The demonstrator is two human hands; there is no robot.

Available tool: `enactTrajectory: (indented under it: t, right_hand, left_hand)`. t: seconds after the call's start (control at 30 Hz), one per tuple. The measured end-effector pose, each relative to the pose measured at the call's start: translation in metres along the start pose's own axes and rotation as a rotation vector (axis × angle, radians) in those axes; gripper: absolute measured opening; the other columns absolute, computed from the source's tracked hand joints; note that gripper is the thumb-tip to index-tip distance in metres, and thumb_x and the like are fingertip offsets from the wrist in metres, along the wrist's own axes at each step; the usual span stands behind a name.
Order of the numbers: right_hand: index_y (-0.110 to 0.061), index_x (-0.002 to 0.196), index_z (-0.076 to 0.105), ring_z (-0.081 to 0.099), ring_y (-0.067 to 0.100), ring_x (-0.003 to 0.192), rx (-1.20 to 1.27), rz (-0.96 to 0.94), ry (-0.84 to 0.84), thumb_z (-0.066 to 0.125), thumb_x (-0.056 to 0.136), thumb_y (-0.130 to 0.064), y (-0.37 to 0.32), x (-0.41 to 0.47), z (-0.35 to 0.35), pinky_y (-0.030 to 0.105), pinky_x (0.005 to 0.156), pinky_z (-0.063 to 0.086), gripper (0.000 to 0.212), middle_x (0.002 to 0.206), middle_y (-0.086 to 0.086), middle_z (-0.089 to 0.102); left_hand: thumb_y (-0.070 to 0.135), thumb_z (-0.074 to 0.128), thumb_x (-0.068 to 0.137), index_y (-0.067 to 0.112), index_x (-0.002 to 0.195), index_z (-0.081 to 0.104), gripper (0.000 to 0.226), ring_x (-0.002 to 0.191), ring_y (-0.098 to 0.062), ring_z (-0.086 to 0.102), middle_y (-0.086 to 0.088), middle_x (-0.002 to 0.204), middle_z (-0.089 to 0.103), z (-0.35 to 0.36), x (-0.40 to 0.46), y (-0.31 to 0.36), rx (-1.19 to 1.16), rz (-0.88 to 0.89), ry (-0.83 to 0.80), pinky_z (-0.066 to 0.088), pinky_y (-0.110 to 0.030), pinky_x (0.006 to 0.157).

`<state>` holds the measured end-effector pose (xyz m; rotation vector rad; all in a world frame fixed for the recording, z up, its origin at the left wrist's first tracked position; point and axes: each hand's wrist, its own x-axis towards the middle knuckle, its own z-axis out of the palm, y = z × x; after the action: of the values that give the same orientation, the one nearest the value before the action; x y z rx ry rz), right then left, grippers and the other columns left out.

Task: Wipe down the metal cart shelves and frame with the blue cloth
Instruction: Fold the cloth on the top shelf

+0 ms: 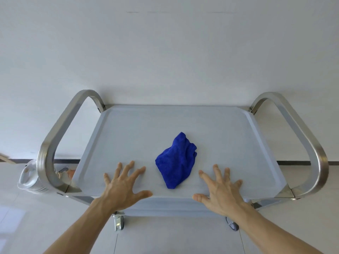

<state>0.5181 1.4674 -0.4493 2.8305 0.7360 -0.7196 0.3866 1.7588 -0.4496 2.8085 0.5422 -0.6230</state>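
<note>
Left hand [123, 182]: fingers spread, holding nothing, over near shelf edge.
Right hand [219, 186]: likewise spread and empty.
Blue cloth [176, 160]: crumpled between them on top shelf [139, 129], untouched.
Frame [48, 143]: unwiped, apparently.
Progress: wiping seemingly not begun.

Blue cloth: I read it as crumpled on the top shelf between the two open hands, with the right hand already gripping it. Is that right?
Not quite. The head view shows the right hand spread open beside the blue cloth, not gripping it. The rest holds: the cloth lies crumpled on the top shelf, between that hand and the open left hand.
</note>
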Motion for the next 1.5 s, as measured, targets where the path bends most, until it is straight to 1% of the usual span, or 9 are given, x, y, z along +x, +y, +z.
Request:
enactTrajectory:
  t: [0.27,0.43,0.5,0.6,0.83,1.03,1.2,1.3,1.5]
  right_hand:
    - [-0.044,0.156,0.003,-0.004,0.047,0.150,-0.031,0.023,-0.047,0.035,0.085,-0.082,-0.003,-0.005,-0.007,0.071,0.109,0.024,0.087,0.165,0.011,-0.012]
    - [-0.045,0.157,0.003,-0.010,0.043,0.151,0.012,0.043,-0.084,0.035,0.084,-0.083,-0.004,-0.010,-0.012,0.071,0.112,0.018,0.089,0.166,0.009,-0.016]
    - [-0.046,0.157,0.005,-0.013,0.042,0.151,0.060,0.055,-0.098,0.039,0.083,-0.083,-0.005,-0.012,-0.016,0.071,0.114,0.014,0.089,0.166,0.007,-0.017]
    - [-0.049,0.155,0.006,-0.015,0.038,0.152,0.105,0.083,-0.126,0.045,0.081,-0.083,-0.006,-0.015,-0.025,0.069,0.115,0.011,0.090,0.166,0.004,-0.018]
    - [-0.051,0.154,0.012,-0.011,0.031,0.154,0.322,0.126,-0.285,0.059,0.088,-0.064,-0.006,-0.011,-0.062,0.065,0.117,0.012,0.082,0.167,-0.003,-0.015]
    - [-0.044,0.154,0.015,0.029,0.013,0.146,0.563,-0.083,0.052,0.067,0.077,-0.066,-0.042,-0.018,-0.091,0.045,0.114,0.033,0.095,0.162,-0.007,0.018]
    - [-0.043,0.124,0.053,0.055,-0.006,0.113,1.173,-0.077,0.234,0.070,0.085,-0.051,-0.071,-0.014,-0.130,0.014,0.088,0.043,0.044,0.123,-0.020,0.057]
    - [-0.039,0.106,0.065,0.065,0.002,0.099,1.286,-0.150,0.165,0.064,0.091,-0.045,-0.072,-0.005,-0.154,0.015,0.084,0.045,0.016,0.104,-0.014,0.070]
    - [-0.026,0.100,0.070,0.064,0.015,0.080,1.277,-0.289,0.035,0.055,0.096,-0.027,-0.062,-0.001,-0.202,0.038,0.075,0.051,0.015,0.092,0.009,0.072]
  left_hand:
    - [0.086,0.043,0.077,0.046,0.153,0.008,0.093,0.150,-0.036,-0.014,0.003,0.164,-0.010,-0.014,-0.001,0.010,0.019,-0.016,-0.095,0.008,-0.074,0.112]
    - [0.067,0.061,0.082,0.037,0.144,0.034,0.074,0.142,-0.034,0.019,-0.002,0.152,0.024,-0.032,0.005,0.029,-0.062,-0.042,-0.032,0.030,-0.054,0.107]
    - [0.061,0.059,0.087,0.031,0.135,0.047,0.058,0.125,-0.020,0.043,0.003,0.137,0.046,-0.036,0.008,0.041,-0.280,-0.038,0.035,0.040,-0.036,0.097]
    - [0.053,0.064,0.087,0.025,0.123,0.049,0.047,0.095,-0.006,0.058,0.008,0.111,0.061,-0.048,0.016,0.065,-0.861,-0.173,-0.199,0.045,-0.022,0.071]
    - [0.017,0.066,0.092,-0.002,0.097,0.062,0.020,0.073,-0.028,0.070,-0.016,0.091,0.072,-0.068,0.040,0.084,-1.419,-0.463,-0.335,0.057,-0.033,0.062]
    - [0.008,0.063,0.093,-0.007,0.098,0.065,0.015,0.075,-0.030,0.076,-0.021,0.084,0.075,-0.124,0.040,0.101,-1.749,-0.417,-0.383,0.060,-0.032,0.060]
    - [0.004,0.061,0.094,-0.011,0.102,0.065,0.018,0.081,-0.031,0.076,-0.026,0.090,0.074,-0.176,0.022,0.108,-1.935,-0.434,-0.263,0.061,-0.031,0.063]
    - [0.004,0.063,0.093,-0.011,0.103,0.064,0.017,0.081,-0.032,0.075,-0.026,0.090,0.074,-0.196,0.014,0.099,-1.960,-0.430,-0.177,0.061,-0.032,0.064]
    - [0.019,0.066,0.094,0.002,0.109,0.069,0.023,0.094,-0.027,0.073,-0.014,0.103,0.076,-0.209,-0.004,0.071,-1.771,-0.308,-0.113,0.055,-0.035,0.079]
